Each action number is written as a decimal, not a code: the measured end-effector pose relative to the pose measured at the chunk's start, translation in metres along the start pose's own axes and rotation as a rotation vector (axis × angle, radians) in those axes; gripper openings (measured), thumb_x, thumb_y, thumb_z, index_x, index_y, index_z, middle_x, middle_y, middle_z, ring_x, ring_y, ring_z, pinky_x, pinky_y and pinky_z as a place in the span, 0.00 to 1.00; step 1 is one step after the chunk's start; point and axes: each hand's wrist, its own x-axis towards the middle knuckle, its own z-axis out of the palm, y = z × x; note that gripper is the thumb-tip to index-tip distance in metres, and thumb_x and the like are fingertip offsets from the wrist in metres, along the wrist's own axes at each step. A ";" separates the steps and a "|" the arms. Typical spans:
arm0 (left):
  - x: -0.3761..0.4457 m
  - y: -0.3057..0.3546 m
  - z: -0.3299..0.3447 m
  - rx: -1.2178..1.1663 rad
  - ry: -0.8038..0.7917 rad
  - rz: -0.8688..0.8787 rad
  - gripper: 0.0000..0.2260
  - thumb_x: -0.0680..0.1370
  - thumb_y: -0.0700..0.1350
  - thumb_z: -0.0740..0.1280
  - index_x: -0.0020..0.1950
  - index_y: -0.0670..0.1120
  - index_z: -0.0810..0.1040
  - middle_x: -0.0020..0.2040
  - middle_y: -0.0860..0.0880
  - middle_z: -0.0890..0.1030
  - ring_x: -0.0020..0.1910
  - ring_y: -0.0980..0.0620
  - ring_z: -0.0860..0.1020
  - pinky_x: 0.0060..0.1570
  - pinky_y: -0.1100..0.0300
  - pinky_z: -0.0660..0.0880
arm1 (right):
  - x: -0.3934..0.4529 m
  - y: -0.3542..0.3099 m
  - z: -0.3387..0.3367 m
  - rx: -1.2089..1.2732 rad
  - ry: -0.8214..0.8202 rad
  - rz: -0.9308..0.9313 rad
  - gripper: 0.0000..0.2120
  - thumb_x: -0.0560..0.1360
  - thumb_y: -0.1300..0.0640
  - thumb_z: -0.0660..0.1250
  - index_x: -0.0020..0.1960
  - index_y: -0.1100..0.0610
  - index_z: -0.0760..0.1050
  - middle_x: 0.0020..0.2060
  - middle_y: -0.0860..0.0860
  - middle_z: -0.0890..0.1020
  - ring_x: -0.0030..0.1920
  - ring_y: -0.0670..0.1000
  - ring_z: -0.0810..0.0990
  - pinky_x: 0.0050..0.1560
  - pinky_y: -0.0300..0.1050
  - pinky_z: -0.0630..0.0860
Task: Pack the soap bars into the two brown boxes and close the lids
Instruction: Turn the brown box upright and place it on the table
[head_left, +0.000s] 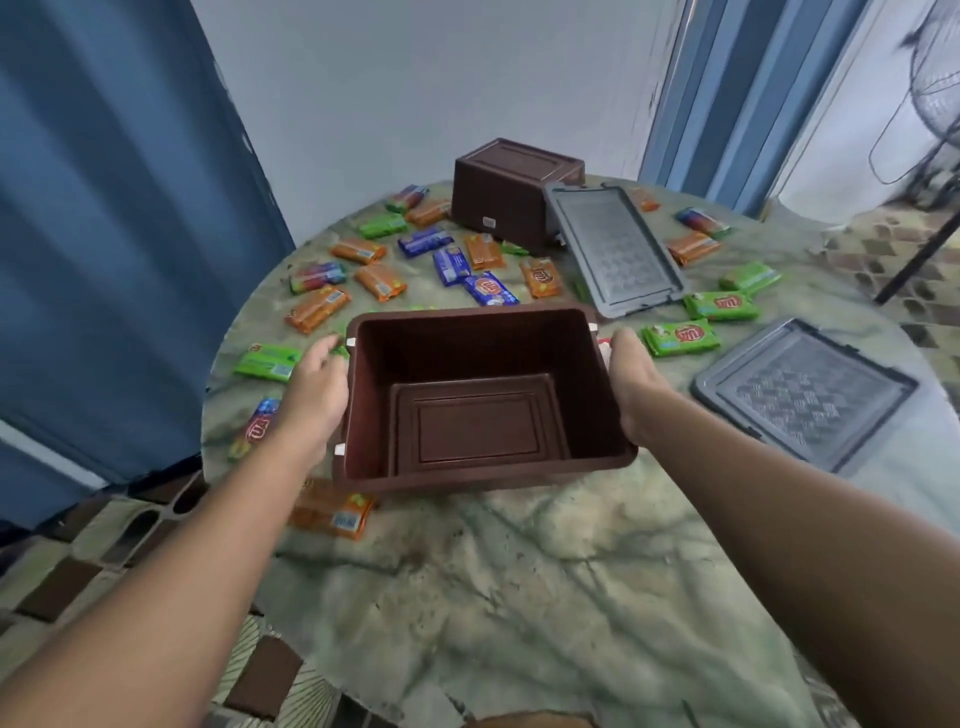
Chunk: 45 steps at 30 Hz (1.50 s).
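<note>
Left hand (317, 387): my grip on this side lies against the left wall of the open box (483, 400); the fingers reach along the rim near a white clip; whether they curl under the rim I cannot tell
Right hand (636, 389): pressed to the right wall of the same box, thumb up at the rim; the fingers are hidden behind the wall, so I cannot tell if this grip is wrapped round or only pushing flat
Open box: brown, empty, mouth up, tilted a little toward me, in the middle of the desk (519, 571); its near left corner sits over an orange soap bar (332, 512)
Second box (511, 189): at the far side, lying on its side, apparently with its base facing me; no soap inside that I can see
Lids: two grey ones, both off; one lid (615, 249) lies just right of the far box, the other lid (802, 392) lies at the right edge of the desk
Soap bars (491, 288): orange, green and blue packets scattered loose, mostly far and left of the open box, some to the right; none packed
Step in hand: I judge I am setting the box square before filling; best to keep even pressure from both sides, level it, and put it down clear of the orange bar underneath so it sits flat; leave room around it to reach the packets
Risk: a box resting on a bar may rock once I load it
</note>
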 end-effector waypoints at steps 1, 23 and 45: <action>-0.012 0.006 0.005 0.066 0.048 0.011 0.17 0.78 0.50 0.56 0.60 0.49 0.79 0.60 0.47 0.81 0.63 0.42 0.77 0.59 0.48 0.74 | 0.005 -0.001 -0.004 -0.120 -0.003 -0.018 0.32 0.74 0.33 0.54 0.60 0.56 0.80 0.57 0.58 0.83 0.54 0.60 0.83 0.59 0.56 0.78; -0.192 -0.060 0.073 0.379 0.200 -0.259 0.21 0.81 0.52 0.58 0.73 0.47 0.71 0.69 0.42 0.77 0.66 0.40 0.74 0.60 0.49 0.69 | 0.014 0.031 -0.090 -1.138 -0.277 -0.435 0.21 0.77 0.44 0.62 0.61 0.59 0.77 0.51 0.56 0.81 0.48 0.58 0.78 0.47 0.49 0.74; -0.176 -0.041 0.091 0.897 0.128 0.160 0.19 0.81 0.66 0.54 0.55 0.52 0.72 0.52 0.48 0.77 0.56 0.43 0.74 0.53 0.44 0.75 | 0.005 0.033 -0.052 -1.594 -0.487 -1.173 0.22 0.80 0.41 0.57 0.73 0.40 0.65 0.63 0.53 0.76 0.66 0.59 0.70 0.64 0.60 0.67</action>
